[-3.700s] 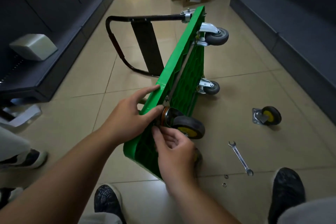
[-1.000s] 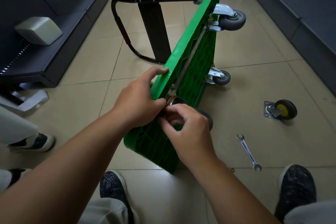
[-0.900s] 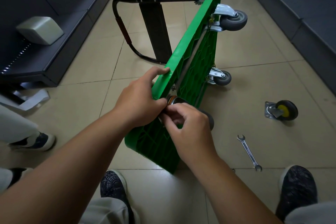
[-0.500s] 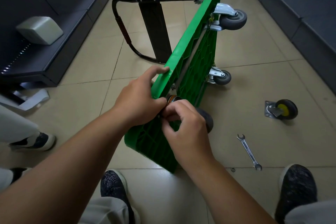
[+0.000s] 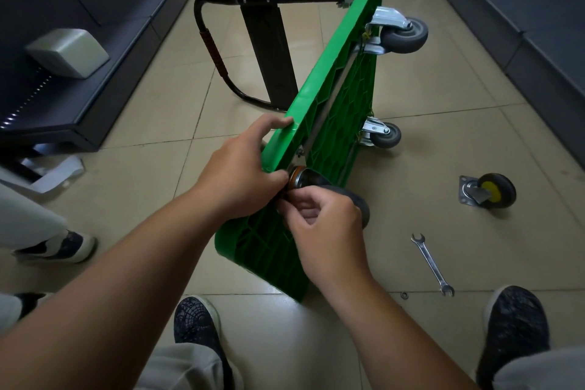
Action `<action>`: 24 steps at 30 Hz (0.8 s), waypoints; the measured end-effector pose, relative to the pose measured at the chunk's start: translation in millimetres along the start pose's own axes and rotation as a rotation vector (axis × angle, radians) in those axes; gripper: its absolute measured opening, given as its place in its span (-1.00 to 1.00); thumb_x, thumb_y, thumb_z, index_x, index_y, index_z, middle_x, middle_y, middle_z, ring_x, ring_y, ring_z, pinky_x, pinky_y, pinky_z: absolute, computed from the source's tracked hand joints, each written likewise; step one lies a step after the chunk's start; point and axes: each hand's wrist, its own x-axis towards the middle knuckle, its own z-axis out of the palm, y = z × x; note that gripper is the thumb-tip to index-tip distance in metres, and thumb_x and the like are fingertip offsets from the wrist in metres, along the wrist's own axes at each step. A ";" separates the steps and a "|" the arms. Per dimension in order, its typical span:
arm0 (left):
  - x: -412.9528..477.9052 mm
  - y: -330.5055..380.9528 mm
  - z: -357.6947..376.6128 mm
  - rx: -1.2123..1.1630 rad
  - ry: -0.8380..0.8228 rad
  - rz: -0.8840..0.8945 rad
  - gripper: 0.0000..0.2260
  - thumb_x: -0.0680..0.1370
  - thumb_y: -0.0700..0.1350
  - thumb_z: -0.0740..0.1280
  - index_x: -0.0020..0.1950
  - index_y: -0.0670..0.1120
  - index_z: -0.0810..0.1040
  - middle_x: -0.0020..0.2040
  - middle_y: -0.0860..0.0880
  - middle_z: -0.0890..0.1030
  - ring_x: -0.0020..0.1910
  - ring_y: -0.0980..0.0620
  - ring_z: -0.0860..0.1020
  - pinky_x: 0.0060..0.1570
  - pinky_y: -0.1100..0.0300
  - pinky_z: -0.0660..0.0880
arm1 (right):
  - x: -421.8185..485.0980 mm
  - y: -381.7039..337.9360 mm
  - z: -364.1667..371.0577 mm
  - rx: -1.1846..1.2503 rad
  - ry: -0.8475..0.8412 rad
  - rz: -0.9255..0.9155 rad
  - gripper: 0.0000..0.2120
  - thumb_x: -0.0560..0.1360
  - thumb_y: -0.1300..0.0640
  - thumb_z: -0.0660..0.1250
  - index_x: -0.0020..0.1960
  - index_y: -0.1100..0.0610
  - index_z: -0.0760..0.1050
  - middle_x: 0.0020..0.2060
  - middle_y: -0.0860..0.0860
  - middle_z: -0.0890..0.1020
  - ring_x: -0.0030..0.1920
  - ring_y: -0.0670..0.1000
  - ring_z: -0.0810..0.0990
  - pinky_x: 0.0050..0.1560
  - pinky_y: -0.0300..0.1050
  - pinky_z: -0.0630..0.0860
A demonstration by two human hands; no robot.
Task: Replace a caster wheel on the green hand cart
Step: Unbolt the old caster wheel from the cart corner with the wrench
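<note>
The green hand cart [image 5: 335, 123] stands on its long side on the tiled floor, underside facing right. My left hand [image 5: 240, 177] grips its upper edge, index finger along the rim and thumb against the mount of a black caster wheel [image 5: 304, 179]. My right hand [image 5: 326, 231] has its fingers curled and pinches at that caster's mount; what lies between the fingertips is hidden. It covers most of the wheel. A loose caster [image 5: 490, 195] with a yellow hub lies on the floor to the right.
Two grey casters [image 5: 403, 36] [image 5: 384, 136] stay on the cart's far end, by the folded black handle [image 5: 215, 51]. A wrench [image 5: 432, 264] and a washer [image 5: 404, 295] lie near my right shoe [image 5: 514, 326]. Dark shelving flanks both sides. Another person's shoe [image 5: 63, 247] is at left.
My right hand has come up from under the caster to cover its mount, and its fingertips have shifted slightly in the last half second. The left hand keeps its hold on the cart's edge.
</note>
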 end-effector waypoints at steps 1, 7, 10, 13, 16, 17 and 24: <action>-0.2 0.4 -0.1 0.001 0.000 0.002 -0.38 0.50 -0.08 0.48 0.41 0.41 0.32 0.11 -0.02 0.57 -0.16 -0.06 0.64 -0.06 -0.08 0.65 | -0.2 -0.4 -0.2 -0.002 -0.001 -0.025 -0.93 0.53 0.18 0.50 0.02 0.12 0.70 -0.23 -0.10 0.73 -0.24 -0.17 0.70 -0.16 -0.28 0.63; -0.4 1.2 -0.5 -0.003 -0.009 -0.002 -0.38 0.51 -0.07 0.48 0.41 0.41 0.31 0.14 -0.04 0.58 -0.14 -0.06 0.64 -0.05 -0.09 0.65 | -5.2 1.3 1.8 -0.022 0.064 -0.167 -0.93 0.52 0.20 0.49 0.00 0.11 0.69 -0.18 -0.07 0.69 -0.22 -0.09 0.68 -0.20 -0.24 0.62; -0.2 0.9 -0.5 -0.003 -0.009 -0.002 -0.38 0.51 -0.06 0.48 0.42 0.42 0.31 0.12 -0.02 0.56 -0.16 -0.05 0.64 -0.06 -0.08 0.66 | -3.3 1.4 1.2 -0.031 0.099 -0.184 -0.96 0.54 0.19 0.48 -0.02 0.11 0.70 -0.17 -0.07 0.68 -0.22 -0.10 0.67 -0.21 -0.24 0.60; 0.1 0.3 0.0 -0.004 -0.009 -0.003 -0.38 0.51 -0.06 0.48 0.42 0.41 0.32 0.13 -0.03 0.58 -0.15 -0.06 0.64 -0.05 -0.09 0.65 | -1.7 0.7 1.7 -0.010 0.085 -0.177 -0.93 0.51 0.24 0.50 -0.03 0.11 0.69 -0.16 -0.08 0.66 -0.21 -0.10 0.67 -0.18 -0.25 0.61; 0.4 0.2 0.0 -0.003 -0.007 -0.002 -0.38 0.50 -0.06 0.48 0.41 0.41 0.32 0.14 -0.04 0.58 -0.14 -0.08 0.64 -0.03 -0.11 0.64 | -3.0 0.2 2.7 -0.001 0.088 -0.192 -0.87 0.49 0.28 0.51 -0.02 0.11 0.66 -0.15 -0.09 0.65 -0.19 -0.10 0.67 -0.17 -0.26 0.62; 0.6 0.1 0.1 -0.002 -0.008 -0.001 -0.38 0.50 -0.07 0.47 0.41 0.42 0.31 0.15 -0.04 0.57 -0.13 -0.08 0.64 -0.03 -0.11 0.65 | -3.6 0.6 2.7 0.016 0.096 -0.184 -0.86 0.48 0.28 0.52 -0.01 0.10 0.65 -0.16 -0.08 0.66 -0.21 -0.09 0.67 -0.18 -0.26 0.63; 1.9 -1.2 0.8 0.001 -0.013 -0.011 -0.36 0.51 -0.07 0.48 0.41 0.44 0.29 0.17 -0.05 0.55 -0.15 -0.06 0.64 -0.09 -0.11 0.67 | -3.7 4.4 3.0 -0.059 0.149 -0.055 -0.74 0.49 -0.09 0.52 -0.24 0.06 0.63 -0.44 -0.11 0.64 -0.41 -0.14 0.63 -0.39 -0.29 0.54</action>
